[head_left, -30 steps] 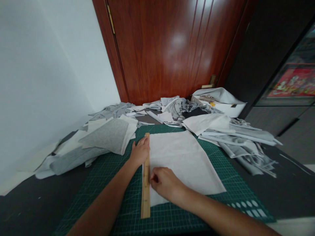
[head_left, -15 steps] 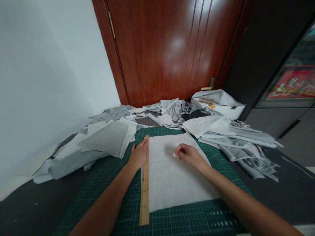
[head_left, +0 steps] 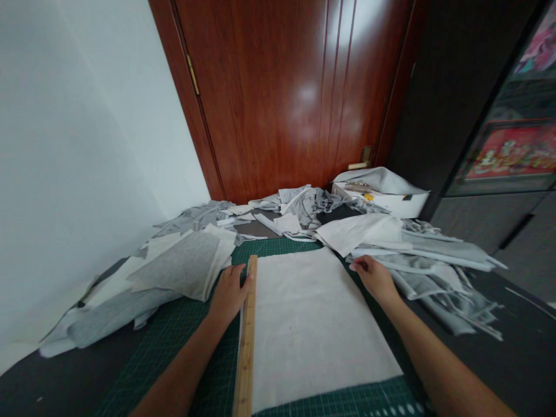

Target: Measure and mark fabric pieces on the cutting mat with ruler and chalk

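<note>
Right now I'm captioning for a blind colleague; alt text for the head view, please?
Left hand at a wooden ruler lying along the left side of a white cloth on a green mat; right hand near the cloth's far right corner. Fabric piles flank the mat, with a brown door behind.

The left hand (head_left: 228, 294) rests by a wooden ruler (head_left: 247, 350), its thumb on the wood and its fingers to the left. The ruler lies along the left side of a flat off-white cloth (head_left: 310, 324) on a green gridded mat (head_left: 174, 333). The right hand (head_left: 379, 282), fingers curled, is near the cloth's right edge; whether it holds anything is unclear. 2 fabric piles (head_left: 182, 263) flank the mat, and scraps (head_left: 306, 205) lie beyond, beside a white box (head_left: 397, 202) before a red-brown door (head_left: 269, 98).
</note>
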The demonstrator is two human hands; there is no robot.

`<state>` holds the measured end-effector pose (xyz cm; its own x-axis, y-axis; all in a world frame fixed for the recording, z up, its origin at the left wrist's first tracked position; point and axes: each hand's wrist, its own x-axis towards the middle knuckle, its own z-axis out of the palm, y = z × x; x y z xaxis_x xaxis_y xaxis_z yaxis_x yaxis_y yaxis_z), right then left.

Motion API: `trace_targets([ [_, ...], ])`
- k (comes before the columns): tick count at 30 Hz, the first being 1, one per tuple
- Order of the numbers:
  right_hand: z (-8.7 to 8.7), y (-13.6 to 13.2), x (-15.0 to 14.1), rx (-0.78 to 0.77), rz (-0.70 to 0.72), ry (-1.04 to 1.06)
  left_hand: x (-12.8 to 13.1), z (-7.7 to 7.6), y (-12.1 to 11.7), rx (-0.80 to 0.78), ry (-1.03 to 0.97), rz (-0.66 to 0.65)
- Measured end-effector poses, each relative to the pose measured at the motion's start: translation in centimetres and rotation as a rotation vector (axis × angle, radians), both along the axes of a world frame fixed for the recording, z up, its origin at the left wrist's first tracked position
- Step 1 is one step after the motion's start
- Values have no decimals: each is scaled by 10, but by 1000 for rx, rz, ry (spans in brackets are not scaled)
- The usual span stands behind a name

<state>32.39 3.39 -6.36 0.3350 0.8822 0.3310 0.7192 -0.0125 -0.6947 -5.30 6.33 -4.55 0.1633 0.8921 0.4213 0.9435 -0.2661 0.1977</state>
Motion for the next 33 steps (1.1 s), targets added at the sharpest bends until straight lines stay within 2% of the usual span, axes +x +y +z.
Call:
trace_targets([
  [3, -3, 1, 2, -27, -17, -122, 4, 6, -6, -34, 53, 21],
  [7, -2, -1, -1, 94, -18, -286, 12, 11, -13, -92, 165, 27],
  [10, 0, -4, -13, 105, 91, -344, 14, 12, -13, -126, 193, 41],
  [13, 0, -7, -26, 34, 218, -423, 11, 12, -12, -142, 179, 59],
  [16, 0, -9, -32, -40, 261, -477, 6, 12, -9, -140, 173, 67],
  [24, 7, -13, -36, -89, 249, -516, -13, 12, 0, -91, 221, 159],
  [28, 9, -15, -42, -118, 213, -566, -6, 21, -5, -23, 262, 115],
  [33, 18, -23, -46, -134, 73, -593, 10, 37, -18, -163, 281, 45],
])
